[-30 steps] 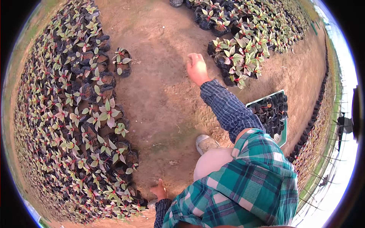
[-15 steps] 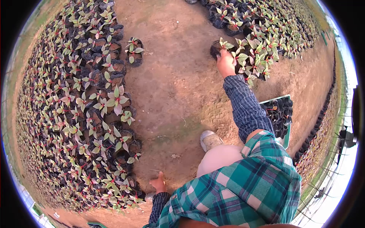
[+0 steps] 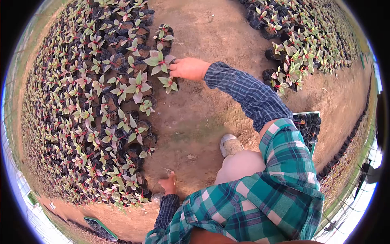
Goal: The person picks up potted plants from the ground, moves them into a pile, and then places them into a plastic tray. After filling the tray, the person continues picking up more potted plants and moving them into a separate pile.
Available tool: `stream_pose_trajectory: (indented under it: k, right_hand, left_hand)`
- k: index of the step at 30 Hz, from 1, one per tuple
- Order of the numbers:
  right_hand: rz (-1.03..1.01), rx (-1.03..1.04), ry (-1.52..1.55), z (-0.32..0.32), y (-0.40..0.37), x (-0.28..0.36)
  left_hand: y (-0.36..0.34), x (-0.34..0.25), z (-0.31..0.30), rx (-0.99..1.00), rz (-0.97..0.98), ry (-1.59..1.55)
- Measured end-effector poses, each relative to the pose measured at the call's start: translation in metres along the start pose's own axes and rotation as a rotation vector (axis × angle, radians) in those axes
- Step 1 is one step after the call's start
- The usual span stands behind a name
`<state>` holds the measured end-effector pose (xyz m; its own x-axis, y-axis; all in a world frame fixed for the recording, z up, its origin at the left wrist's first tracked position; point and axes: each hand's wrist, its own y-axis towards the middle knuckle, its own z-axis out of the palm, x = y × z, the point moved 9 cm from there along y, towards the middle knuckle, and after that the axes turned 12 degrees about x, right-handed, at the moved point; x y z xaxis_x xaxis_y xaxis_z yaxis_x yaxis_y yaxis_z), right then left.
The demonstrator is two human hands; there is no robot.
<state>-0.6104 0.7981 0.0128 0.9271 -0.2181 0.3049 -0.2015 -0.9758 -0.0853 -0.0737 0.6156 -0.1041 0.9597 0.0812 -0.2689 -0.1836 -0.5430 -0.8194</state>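
My right hand [image 3: 189, 68] reaches across the soil path to the edge of the left plant bed. Its fingers are closed around potted seedlings, one with broad pale green-pink leaves [image 3: 159, 62] and a smaller one [image 3: 167, 83] just below. The leaves partly hide their black bags and my fingertips. Another bagged seedling [image 3: 164, 35] stands just beyond them. Low in the view, my left hand [image 3: 168, 184] is beside the bed's near corner, thumb raised and fingers apart, with nothing in it.
Dense rows of bagged seedlings [image 3: 85, 118] fill the left side. Another bed [image 3: 313, 36] lies at upper right, with a small group [image 3: 294, 69] at its near end. A green-edged crate [image 3: 307, 124] of black bags is by my right arm; another crate [image 3: 100, 228] lies lower left.
My right hand has swung from the right-hand seedling group to the left bed, carrying seedlings from that group. The view has shifted slightly; my left hand keeps its pose.
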Motion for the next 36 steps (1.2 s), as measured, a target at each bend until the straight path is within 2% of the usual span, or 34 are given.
stream_pose_trajectory:
  k: [2, 3, 5, 6, 8, 10, 11, 13, 14, 16, 17, 19, 21, 22, 23, 25, 26, 27, 28, 30, 32, 34, 36]
  right_hand:
    - [0.093, -0.121, 0.138, 0.013, -0.005, -0.018]
    - [0.15, -0.234, 0.208, -0.002, -0.019, -0.017]
    - [0.293, -0.451, 0.323, -0.02, -0.055, -0.005]
    - [0.317, -0.442, 0.318, -0.014, -0.071, 0.003]
    - [0.624, -0.472, 0.53, 0.018, -0.128, -0.003]
    - [0.829, -0.51, 0.583, 0.045, -0.194, 0.005]
    - [0.954, -0.541, 0.552, 0.052, -0.23, 0.007]
    - [1.212, -0.618, 0.432, 0.051, -0.299, 0.01]
    - [1.345, -0.665, 0.342, 0.045, -0.328, 0.012]
    - [1.479, -0.682, 0.061, 0.025, -0.357, 0.013]
    - [1.599, -0.641, 0.085, 0.028, -0.369, 0.008]
    - [1.62, -0.608, 0.128, 0.036, -0.375, -0.011]
    - [1.646, -0.483, 0.252, 0.062, -0.377, -0.036]
    - [1.685, -0.332, 0.184, 0.078, -0.379, -0.05]
    - [1.688, -0.379, 0.06, 0.084, -0.384, -0.055]
    - [1.569, -0.483, 0.2, 0.072, -0.379, -0.047]
    - [1.472, -0.522, 0.117, 0.068, -0.375, -0.043]
    - [1.43, -0.528, 0.201, 0.052, -0.36, -0.031]
    - [1.274, -0.548, 0.228, 0.046, -0.34, -0.022]
    - [1.065, -0.503, 0.367, 0.023, -0.283, 0.003]
    - [0.887, -0.381, 0.667, 0.02, -0.222, 0.024]
    - [0.6, -0.245, 0.659, -0.001, -0.154, 0.054]
    - [0.251, -0.112, 0.394, -0.007, -0.098, 0.084]
  left_hand:
    - [0.018, 0.022, 0.0, 0.012, -0.007, -0.146]
    - [0.01, 0.018, 0.0, -0.021, -0.095, -0.145]
    - [0.02, 0.03, 0.001, 0.058, -0.092, -0.172]
    - [0.021, 0.03, 0.005, 0.094, -0.092, -0.236]
    - [0.027, 0.038, 0.008, 0.108, -0.096, -0.259]
    - [0.049, 0.055, -0.005, -0.025, 0.062, -0.125]
    - [0.033, 0.032, -0.005, -0.02, 0.06, -0.121]
    - [-0.002, 0.007, 0.005, 0.08, -0.169, -0.176]
    - [0.002, 0.012, 0.005, 0.085, -0.169, -0.172]
    - [0.013, 0.023, 0.0, 0.054, -0.18, -0.13]
    - [0.014, 0.021, 0.0, 0.053, -0.176, -0.13]
    - [0.014, 0.017, 0.007, 0.183, -0.14, -0.234]
    - [0.014, 0.02, 0.005, 0.125, -0.152, -0.218]
    - [0.014, 0.024, 0.002, 0.081, -0.166, -0.202]
    - [0.016, 0.03, -0.001, 0.036, -0.179, -0.232]
    - [0.024, 0.038, -0.002, 0.007, -0.158, -0.161]
    - [0.027, 0.044, -0.001, -0.01, -0.159, -0.146]
    - [0.031, 0.039, -0.001, -0.014, -0.089, -0.12]
    - [0.03, 0.042, -0.002, -0.023, -0.073, -0.111]
    - [0.025, 0.034, -0.003, -0.036, -0.06, -0.05]
    - [0.027, 0.042, -0.003, -0.049, -0.073, -0.011]
    - [0.041, 0.049, -0.01, -0.204, 0.102, 0.106]
    - [0.036, 0.049, -0.01, -0.224, 0.104, 0.098]
